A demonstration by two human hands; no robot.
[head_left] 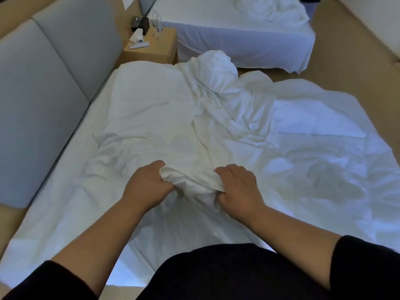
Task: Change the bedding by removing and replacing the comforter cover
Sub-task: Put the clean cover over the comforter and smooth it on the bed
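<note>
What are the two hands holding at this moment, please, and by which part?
Both the left hand and right hand grip a bunched fold of the white comforter cover.

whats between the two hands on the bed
In the head view, a bunched fold of the white comforter cover, gripped by the left hand and right hand.

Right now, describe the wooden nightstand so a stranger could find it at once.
Start at the grey padded headboard along the left wall. The nightstand sits in the gap between the near bed and the far bed. It is the only tan wooden box, with dark boxes on top.
</note>
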